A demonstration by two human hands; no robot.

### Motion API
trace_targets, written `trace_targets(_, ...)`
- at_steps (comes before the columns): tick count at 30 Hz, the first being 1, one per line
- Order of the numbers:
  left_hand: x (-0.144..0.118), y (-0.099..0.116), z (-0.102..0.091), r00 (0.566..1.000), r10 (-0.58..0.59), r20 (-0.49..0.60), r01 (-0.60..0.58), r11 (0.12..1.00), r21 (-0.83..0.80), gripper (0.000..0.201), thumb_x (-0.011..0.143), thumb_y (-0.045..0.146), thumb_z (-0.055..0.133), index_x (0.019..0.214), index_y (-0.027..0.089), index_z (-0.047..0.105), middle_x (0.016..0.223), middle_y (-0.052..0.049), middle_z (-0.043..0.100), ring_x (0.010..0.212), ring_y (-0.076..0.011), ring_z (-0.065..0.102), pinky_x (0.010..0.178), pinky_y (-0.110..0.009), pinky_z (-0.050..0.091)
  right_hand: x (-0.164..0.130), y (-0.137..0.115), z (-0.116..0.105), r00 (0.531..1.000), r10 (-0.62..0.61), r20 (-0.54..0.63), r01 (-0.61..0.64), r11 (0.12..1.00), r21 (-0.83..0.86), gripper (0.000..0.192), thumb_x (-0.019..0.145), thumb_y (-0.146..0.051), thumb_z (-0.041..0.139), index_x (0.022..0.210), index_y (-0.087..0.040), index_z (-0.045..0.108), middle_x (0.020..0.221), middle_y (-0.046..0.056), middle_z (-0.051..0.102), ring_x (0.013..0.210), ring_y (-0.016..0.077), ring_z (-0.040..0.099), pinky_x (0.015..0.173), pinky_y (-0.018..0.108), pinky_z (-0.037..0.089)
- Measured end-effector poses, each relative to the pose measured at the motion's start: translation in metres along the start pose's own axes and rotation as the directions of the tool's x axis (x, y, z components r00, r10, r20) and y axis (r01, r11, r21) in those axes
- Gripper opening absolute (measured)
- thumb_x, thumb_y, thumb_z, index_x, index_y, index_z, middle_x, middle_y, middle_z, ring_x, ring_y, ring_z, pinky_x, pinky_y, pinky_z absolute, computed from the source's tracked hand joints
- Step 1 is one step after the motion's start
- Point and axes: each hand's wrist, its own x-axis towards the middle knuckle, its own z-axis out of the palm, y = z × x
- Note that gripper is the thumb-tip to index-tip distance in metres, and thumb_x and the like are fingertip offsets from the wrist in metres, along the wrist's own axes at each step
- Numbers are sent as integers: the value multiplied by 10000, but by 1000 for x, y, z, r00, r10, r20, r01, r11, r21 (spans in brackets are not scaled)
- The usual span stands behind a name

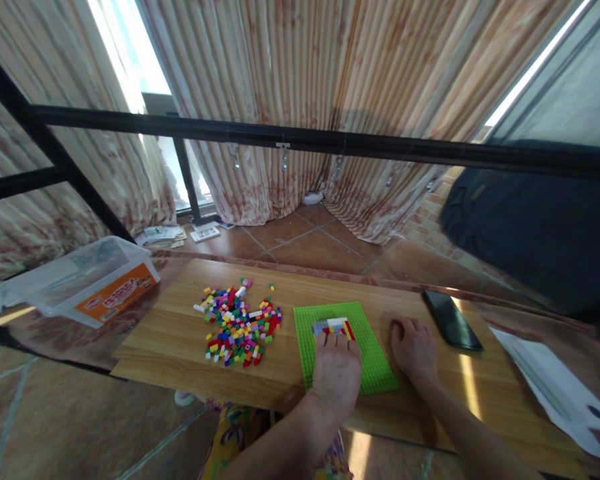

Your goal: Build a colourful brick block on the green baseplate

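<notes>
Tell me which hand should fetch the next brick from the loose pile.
Left, probably. The left hand lies on the green baseplate, fingers at the built bricks, and the pile sits on its side. The right hand rests on the table beyond the baseplate, farther away.

A room in a home: patterned curtains (290, 80) fill the top of the frame, terracotta floor tiles (305, 243) at centre, a wooden tabletop (180, 333) below.

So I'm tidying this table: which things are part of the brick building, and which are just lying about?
In use: square green plastic baseplate, small multicoloured brick block under the left hand, loose pile of coloured bricks.
Lying about: black phone, clear plastic box, white paper sheet.
</notes>
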Motion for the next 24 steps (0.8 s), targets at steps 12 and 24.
trace_targets(12, 6, -6, -14, 996, -16, 90, 18, 1000, -21, 212, 901, 140, 463, 865, 115, 670, 870, -123, 660, 877, -257, 575, 842, -433, 371, 0, -1, -1, 1000, 7, -11, -7, 1000, 14, 260, 888, -244, 410, 948, -170, 652, 937, 100, 629, 850, 223, 502, 774, 344, 353)
trace_targets(24, 4, -20, -15, 997, -20, 80, 22, 999, -32, 210, 921, 187, 443, 929, 150, 650, 900, -100, 645, 910, -247, 572, 855, -417, 370, 2, -10, -11, 996, 79, 44, -81, 995, 60, 286, 886, -244, 397, 978, -160, 655, 989, 120, 626, 916, 239, 497, 830, 365, 359)
